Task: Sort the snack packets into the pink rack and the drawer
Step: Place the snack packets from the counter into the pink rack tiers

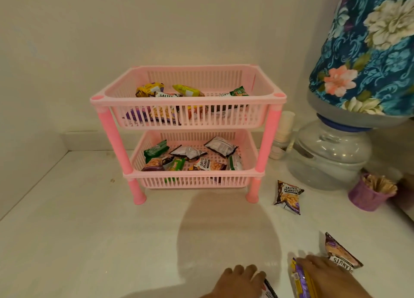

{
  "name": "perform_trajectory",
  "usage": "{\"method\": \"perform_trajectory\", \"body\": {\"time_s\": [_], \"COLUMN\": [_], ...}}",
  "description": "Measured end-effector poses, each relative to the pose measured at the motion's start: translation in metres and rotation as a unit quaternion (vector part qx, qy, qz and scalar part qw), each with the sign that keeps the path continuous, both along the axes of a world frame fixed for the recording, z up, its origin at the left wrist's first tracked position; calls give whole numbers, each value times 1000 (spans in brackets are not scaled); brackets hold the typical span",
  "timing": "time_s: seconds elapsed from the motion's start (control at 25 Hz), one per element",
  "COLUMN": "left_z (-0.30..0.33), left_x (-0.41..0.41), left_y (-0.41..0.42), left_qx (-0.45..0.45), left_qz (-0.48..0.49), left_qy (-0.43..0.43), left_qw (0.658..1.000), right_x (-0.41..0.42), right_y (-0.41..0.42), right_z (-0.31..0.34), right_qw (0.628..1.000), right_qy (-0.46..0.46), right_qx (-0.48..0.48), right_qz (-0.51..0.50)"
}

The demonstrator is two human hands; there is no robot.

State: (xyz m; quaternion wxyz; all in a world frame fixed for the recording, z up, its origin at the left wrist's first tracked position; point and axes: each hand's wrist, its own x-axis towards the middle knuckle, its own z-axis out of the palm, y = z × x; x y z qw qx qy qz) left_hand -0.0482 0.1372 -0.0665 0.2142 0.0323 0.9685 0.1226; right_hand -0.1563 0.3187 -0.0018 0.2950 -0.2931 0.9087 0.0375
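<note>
A purple packet [301,277] is pinned under the right hand [324,273]; a dark packet [268,290] is gripped by the left hand [240,279]. Both could be dropped short of the pink rack [188,100] if lifted together.

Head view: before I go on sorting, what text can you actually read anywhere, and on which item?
"SALTED PEANUTS": loose packet on the counter, right of the pink rack.
"SALTED PEANUTS": packet in the lower basket.
"SALTE": packet in the upper basket, rest cut off.
"EANUTS", upside down: packet beside the right hand.
Every other packet's print is too blurred to read.
</note>
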Motion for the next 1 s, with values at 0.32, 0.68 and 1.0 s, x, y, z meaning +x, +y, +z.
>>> {"method": "perform_trajectory", "body": {"time_s": [0.32,0.68,1.0], "left_z": [10,16,12], "left_x": [-24,-26,-15], "left_y": [-28,-93,-109], "left_qx": [23,25,71], "left_qz": [71,219,277], "left_qy": [-79,34,-5], "left_qw": [994,975,958], "right_x": [2,-32,-63], "right_y": [-19,-47,-39], "right_z": [-31,-77,-40], "right_qw": [996,970,968], "right_qy": [72,131,141], "right_qx": [-49,-198,-192], "right_qz": [-32,57,-83]}}
